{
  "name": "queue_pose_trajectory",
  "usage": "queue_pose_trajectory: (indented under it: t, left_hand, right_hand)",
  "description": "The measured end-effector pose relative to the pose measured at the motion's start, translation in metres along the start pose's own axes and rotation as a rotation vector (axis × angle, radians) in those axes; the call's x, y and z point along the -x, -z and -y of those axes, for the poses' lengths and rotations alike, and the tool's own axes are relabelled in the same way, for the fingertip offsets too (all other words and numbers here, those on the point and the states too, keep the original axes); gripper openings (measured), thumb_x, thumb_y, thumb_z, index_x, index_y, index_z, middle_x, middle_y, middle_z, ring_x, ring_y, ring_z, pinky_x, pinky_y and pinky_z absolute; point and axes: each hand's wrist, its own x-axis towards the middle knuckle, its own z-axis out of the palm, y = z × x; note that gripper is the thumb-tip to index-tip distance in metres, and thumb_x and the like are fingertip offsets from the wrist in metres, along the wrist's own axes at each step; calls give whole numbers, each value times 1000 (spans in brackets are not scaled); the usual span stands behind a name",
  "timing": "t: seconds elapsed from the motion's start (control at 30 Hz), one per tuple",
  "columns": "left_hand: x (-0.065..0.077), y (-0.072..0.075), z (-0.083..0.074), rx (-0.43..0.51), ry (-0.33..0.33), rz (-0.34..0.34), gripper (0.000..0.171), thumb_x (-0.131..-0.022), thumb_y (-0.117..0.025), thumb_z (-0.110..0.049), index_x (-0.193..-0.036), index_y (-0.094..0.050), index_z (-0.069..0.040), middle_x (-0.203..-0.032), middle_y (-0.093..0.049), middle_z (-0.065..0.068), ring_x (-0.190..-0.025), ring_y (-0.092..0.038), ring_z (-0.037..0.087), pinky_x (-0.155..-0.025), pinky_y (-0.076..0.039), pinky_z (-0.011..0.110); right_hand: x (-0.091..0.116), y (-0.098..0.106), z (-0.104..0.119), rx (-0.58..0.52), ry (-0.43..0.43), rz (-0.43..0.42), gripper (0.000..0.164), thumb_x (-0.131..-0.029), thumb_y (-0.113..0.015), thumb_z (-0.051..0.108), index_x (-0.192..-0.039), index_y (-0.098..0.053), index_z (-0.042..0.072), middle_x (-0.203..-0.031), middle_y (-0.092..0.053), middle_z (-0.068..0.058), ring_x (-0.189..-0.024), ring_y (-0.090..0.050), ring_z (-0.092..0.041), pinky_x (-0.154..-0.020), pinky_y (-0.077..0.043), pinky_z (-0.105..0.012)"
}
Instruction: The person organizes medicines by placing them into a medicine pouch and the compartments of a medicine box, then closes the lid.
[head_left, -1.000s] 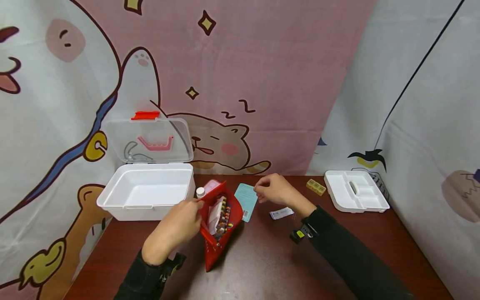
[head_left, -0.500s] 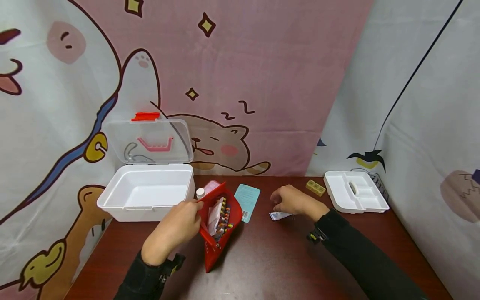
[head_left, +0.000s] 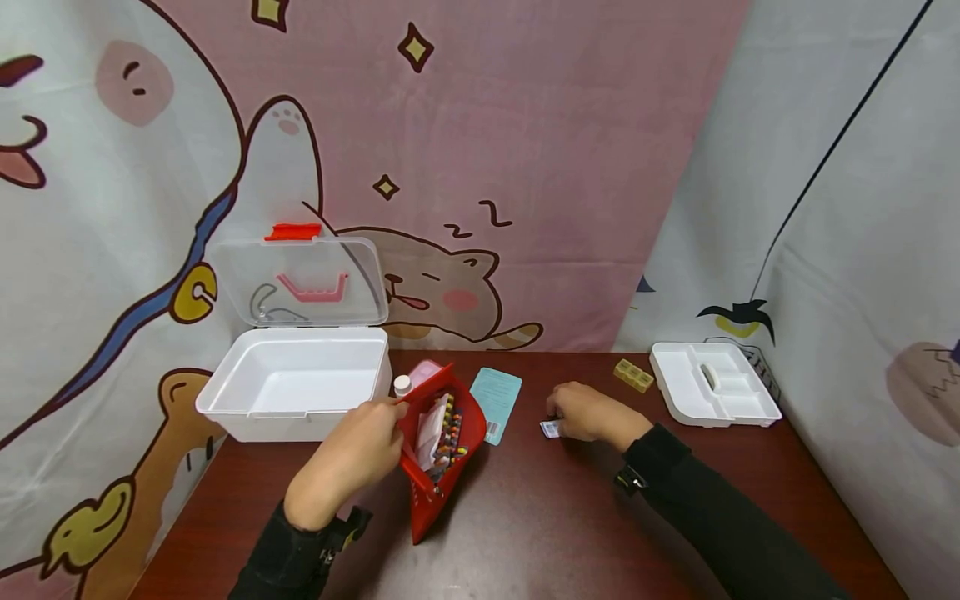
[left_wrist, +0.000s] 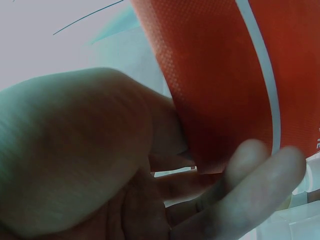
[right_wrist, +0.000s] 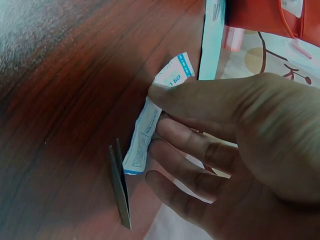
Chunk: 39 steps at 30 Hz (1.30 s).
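Observation:
A red zip pouch [head_left: 431, 510] stands with its mouth spread, showing a whitish packet and a row of coloured capsule-like pieces. My left hand [head_left: 352, 454] grips its left rim; in the left wrist view the red fabric [left_wrist: 215, 75] lies between thumb and fingers. Over on the right, my right hand [head_left: 588, 412] pinches a small white packet [right_wrist: 150, 122] with blue ends and print, thumb on top and fingertips along its side. Metal tweezers [right_wrist: 120, 195] lie on the table beside it. A teal card [head_left: 495, 400] rests between pouch and right hand.
Behind the left hand stands a white box [head_left: 292, 425] with its clear lid raised. A white-capped bottle [head_left: 402, 386] and a pink item [head_left: 425, 371] sit behind the pouch. Farther right are a yellow pill case [head_left: 633, 375] and a white divided tray [head_left: 712, 383].
My right hand has moved from the teal card rightward and down to the white packet, and its fingers have closed on it. The left hand keeps its grip on the pouch.

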Motion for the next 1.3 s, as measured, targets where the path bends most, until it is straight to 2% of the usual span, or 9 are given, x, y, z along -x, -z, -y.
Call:
queue_pose_trajectory:
  t: [0.27, 0.43, 0.63, 0.77, 0.87, 1.0, 1.1, 1.3]
  left_hand:
    - [0, 0, -1, 0, -3, 0, 22, -98, -67, 0, -118, -78, -3, -99, -70, 9, -75, -56, 19, -65, -49, 33]
    - [1, -2, 0, -4, -9, -4, 21, -98, -67, -1, -117, -78, -3, -98, -70, 8, -75, -56, 19, -66, -49, 34]
    - [1, -3, 0, -8, -4, -2, 21, -98, -68, -1, -117, -78, -3, -96, -68, 7, -75, -55, 19, -67, -49, 34]
    - [1, -3, 0, -3, 3, 1, 19, -99, -68, -1, -115, -78, -3, -96, -67, 7, -74, -56, 19, -65, -49, 33]
    - [0, -2, -1, 5, 13, 9, 17, -99, -69, -2, -115, -77, -3, -96, -67, 8, -73, -56, 19, -63, -49, 32]
    - [-1, -2, -1, 10, 23, 17, 19, -100, -70, -3, -117, -78, -3, -97, -67, 8, -74, -57, 19, -63, -49, 31]
    - [-1, -2, -1, 7, 21, 17, 22, -100, -69, -3, -120, -78, -2, -99, -68, 8, -75, -57, 19, -64, -49, 31]
    - [-1, -2, 0, -9, 3, 11, 22, -99, -68, -2, -119, -78, -2, -98, -68, 9, -75, -56, 20, -65, -49, 33]
  right_hand:
    - [-2, -2, -1, -37, -18, 5, 16, -91, -81, 3, -107, -78, 5, -93, -70, -4, -84, -57, -17, -81, -54, -37]
    - [-3, -4, 0, -73, -45, 21, 11, -90, -82, 3, -97, -76, 10, -86, -65, -1, -80, -56, -16, -75, -51, -34]
    - [-2, -4, 1, -102, -43, 10, 18, -90, -81, 2, -89, -69, 14, -84, -61, 1, -79, -54, -16, -73, -46, -33]
    - [-1, -3, 2, -109, -29, -16, 16, -92, -81, 3, -89, -70, 15, -82, -62, 3, -78, -54, -15, -73, -47, -32]
    - [-1, -2, 4, -124, -40, -27, 8, -95, -80, 4, -96, -77, 12, -86, -68, 1, -79, -56, -15, -74, -50, -33]
    - [-2, 2, 8, -159, -110, -84, 11, -99, -77, 8, -108, -83, 8, -98, -76, -4, -80, -62, -16, -74, -55, -33]
    - [-2, 8, 11, -198, -162, -150, 13, -102, -75, 12, -110, -85, 9, -104, -79, -7, -82, -65, -17, -74, -56, -34]
    - [-3, 21, 23, -278, -159, -238, 13, -104, -74, 17, -108, -85, 11, -101, -80, -4, -82, -64, -15, -74, -54, -33]
